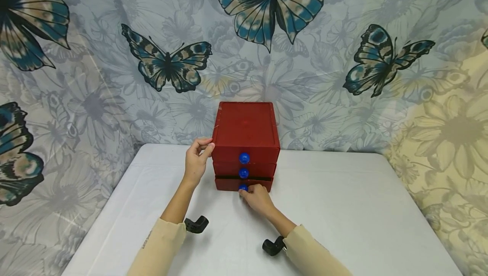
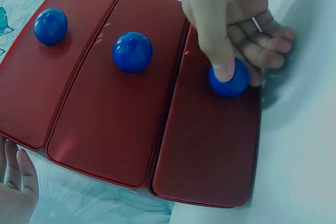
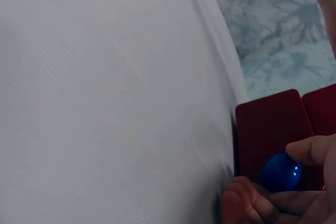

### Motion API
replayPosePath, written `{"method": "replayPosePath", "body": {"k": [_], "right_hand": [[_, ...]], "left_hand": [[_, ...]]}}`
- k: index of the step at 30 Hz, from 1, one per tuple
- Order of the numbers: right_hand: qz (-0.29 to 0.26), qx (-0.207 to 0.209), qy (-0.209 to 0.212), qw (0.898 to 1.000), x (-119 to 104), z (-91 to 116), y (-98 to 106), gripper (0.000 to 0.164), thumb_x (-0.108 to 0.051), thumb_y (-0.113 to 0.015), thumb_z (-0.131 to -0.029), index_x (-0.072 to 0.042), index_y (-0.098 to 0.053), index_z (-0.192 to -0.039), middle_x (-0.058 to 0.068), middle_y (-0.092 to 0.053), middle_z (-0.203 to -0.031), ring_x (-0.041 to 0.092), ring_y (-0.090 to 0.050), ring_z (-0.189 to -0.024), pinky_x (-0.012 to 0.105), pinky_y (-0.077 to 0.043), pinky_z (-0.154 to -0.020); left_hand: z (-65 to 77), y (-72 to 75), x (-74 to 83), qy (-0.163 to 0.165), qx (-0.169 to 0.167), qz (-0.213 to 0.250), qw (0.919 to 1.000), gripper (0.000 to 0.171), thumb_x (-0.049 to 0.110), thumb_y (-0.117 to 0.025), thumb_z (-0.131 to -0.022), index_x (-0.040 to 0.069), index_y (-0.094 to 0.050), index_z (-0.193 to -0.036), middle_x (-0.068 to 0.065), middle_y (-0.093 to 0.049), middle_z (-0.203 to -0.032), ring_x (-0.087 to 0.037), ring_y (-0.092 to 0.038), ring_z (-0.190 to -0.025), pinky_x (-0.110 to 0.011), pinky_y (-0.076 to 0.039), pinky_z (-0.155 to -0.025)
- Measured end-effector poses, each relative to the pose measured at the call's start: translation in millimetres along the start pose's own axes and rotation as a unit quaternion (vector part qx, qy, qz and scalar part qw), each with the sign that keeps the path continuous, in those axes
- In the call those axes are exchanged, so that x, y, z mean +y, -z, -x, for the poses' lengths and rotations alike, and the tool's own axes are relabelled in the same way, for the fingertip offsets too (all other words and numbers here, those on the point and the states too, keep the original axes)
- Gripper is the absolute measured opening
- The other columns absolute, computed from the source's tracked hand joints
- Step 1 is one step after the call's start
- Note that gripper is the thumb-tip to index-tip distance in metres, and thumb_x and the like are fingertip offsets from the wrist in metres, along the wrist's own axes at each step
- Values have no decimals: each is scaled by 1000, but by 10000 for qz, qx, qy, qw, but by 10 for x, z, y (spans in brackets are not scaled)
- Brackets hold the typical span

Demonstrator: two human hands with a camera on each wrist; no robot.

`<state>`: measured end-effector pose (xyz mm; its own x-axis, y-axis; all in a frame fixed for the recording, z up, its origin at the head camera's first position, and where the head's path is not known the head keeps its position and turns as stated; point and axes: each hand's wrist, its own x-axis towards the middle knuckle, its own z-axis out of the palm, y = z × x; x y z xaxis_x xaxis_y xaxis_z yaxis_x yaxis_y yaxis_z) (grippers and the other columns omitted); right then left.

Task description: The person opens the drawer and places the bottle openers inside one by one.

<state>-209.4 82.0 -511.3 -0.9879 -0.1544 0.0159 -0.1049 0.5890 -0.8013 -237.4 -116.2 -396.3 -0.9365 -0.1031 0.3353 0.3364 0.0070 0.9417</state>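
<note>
A red cabinet (image 1: 246, 124) with three stacked drawers stands on the table, each drawer bearing a round blue knob. My right hand (image 1: 259, 199) pinches the knob (image 2: 229, 78) of the bottom drawer (image 2: 207, 145) between thumb and fingers. A dark gap shows above that drawer, which sits slightly out. At the upper left side of the cabinet, my left hand (image 1: 196, 161) rests its fingertips near the front edge. The middle knob (image 2: 133, 52) and top knob (image 2: 51, 27) are untouched, their drawers flush. In the right wrist view, the right thumb and fingers frame the bottom knob (image 3: 282, 172).
A white cloth covers the table (image 1: 343, 208), which reaches out on both sides of the cabinet. Behind it hangs a butterfly-patterned cloth (image 1: 305, 81). Black camera mounts (image 1: 196, 224) stick out from both wrists beside the beige sleeves (image 1: 162, 242).
</note>
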Motion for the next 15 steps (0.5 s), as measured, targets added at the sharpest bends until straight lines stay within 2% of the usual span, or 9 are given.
{"method": "replayPosePath", "body": {"k": [7,15], "right_hand": [[88,81,-222,9997,3,-137,0,40,-27,-65,-89,-8,-56,-55,-6,-45,-50,9,-41,-50,21,-30,-47],[44,-3,-254,9997,17,-134,1,41,-28,-64,-90,-11,-52,-55,-6,-41,-51,10,-39,-50,22,-28,-47]], "left_hand": [[-2,-2,10,-8,16,-4,10000,25,3,-59,-95,-14,-57,-114,-16,-60,-113,0,-57,-86,-18,-50,-75],[0,1,3,-49,0,11,10000,25,2,-59,-95,-14,-57,-114,-13,-60,-111,1,-57,-85,-18,-50,-75]]}}
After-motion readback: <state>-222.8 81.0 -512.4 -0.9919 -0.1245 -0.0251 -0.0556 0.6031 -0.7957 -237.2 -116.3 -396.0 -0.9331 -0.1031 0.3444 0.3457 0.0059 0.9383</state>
